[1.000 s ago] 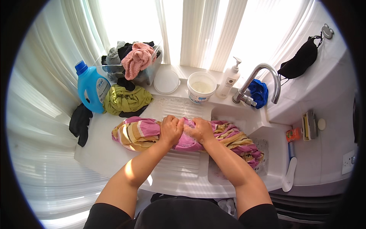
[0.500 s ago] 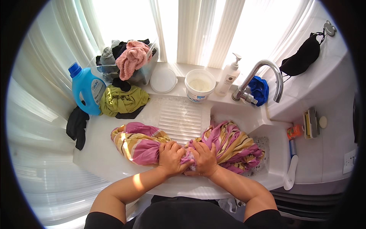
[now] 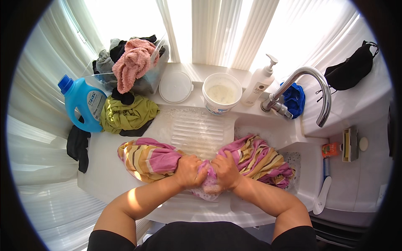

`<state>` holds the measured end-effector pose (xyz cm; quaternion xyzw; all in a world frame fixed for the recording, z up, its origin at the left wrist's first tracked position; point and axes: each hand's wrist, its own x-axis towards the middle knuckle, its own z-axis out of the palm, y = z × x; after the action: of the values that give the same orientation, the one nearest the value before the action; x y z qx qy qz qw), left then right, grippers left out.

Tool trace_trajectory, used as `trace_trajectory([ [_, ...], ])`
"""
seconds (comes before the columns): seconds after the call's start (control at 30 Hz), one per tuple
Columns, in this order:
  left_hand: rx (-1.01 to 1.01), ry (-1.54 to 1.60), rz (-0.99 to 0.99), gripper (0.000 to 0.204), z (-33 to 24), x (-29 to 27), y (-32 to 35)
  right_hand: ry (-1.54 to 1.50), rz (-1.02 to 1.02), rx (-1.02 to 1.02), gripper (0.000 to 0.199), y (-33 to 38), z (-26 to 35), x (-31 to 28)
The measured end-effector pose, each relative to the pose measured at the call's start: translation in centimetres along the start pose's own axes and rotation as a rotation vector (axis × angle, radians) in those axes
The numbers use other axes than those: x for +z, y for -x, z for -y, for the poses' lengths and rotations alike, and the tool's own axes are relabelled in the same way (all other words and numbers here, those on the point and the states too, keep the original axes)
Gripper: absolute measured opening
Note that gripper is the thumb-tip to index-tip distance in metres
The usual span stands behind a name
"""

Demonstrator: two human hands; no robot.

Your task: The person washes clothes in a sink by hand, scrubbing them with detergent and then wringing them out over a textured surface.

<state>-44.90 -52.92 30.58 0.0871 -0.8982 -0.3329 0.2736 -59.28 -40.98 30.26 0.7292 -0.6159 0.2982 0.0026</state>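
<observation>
A pink and tan striped cloth (image 3: 157,161) stretches across the white laundry sink (image 3: 167,207). Its left part lies bunched on the flat side next to the ribbed washboard (image 3: 199,130); the right part hangs into the basin. My left hand (image 3: 189,170) is closed around the cloth near its middle. Close beside it, my right hand (image 3: 226,171) also grips the cloth. Between my two fists a soapy pink fold bulges toward me, with white suds on it.
A blue detergent bottle (image 3: 86,106), a green cloth (image 3: 132,113) and a clothes-filled clear bin (image 3: 161,69) stand at the left. Along the back are a round lid (image 3: 176,87), white tub (image 3: 222,94), pump bottle (image 3: 258,83) and tap (image 3: 303,71). A brush (image 3: 322,195) lies right.
My fists have tightened on the cloth and drawn slightly apart. More of the sudsy fold now shows between and below them. The view has shifted a little.
</observation>
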Motion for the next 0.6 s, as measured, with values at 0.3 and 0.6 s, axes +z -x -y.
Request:
trace_trajectory([
  [0.3,0.081,-0.406,-0.056,0.013,4.1,2.2,-0.5,-0.521,0.471,0.435,0.055,-3.1,-4.7,-0.4],
  [0.6,-0.997,0.528,-0.388,0.042,-0.3,-2.0,0.3,-0.684,-0.179,0.627,0.083,1.7,-3.3,-3.4],
])
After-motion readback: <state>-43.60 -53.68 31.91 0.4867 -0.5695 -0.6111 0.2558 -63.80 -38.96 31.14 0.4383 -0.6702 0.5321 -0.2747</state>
